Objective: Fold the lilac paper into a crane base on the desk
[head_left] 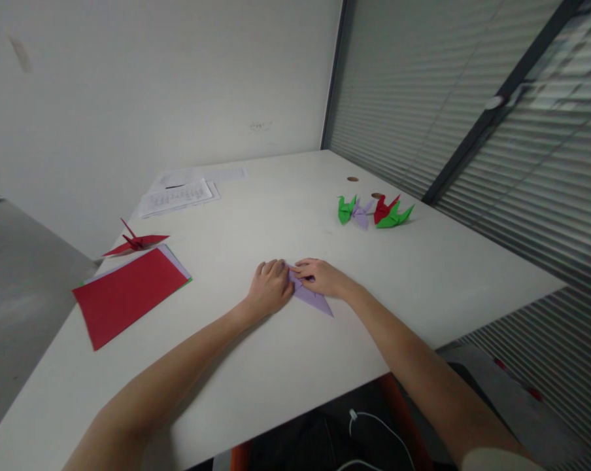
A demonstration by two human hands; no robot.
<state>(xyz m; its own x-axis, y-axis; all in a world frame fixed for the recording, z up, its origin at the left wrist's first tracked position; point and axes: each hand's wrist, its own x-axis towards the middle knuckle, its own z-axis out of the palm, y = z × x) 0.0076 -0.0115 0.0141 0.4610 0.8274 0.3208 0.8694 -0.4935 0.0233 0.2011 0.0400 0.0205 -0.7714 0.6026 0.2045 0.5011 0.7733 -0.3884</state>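
A folded piece of purple origami paper lies on the white table, with one pointed corner toward me. My left hand is closed at its left edge, fingers curled and pressed on the paper. From the right, my right hand bends its fingers down onto the upper part of the same paper. Both hands cover much of the upper portion, so the folds there are hidden.
On the left lie a stack of red paper and a red paper crane. Printed sheets rest farther back. Green, purple and red folded cranes stand at the back right, near blinds.
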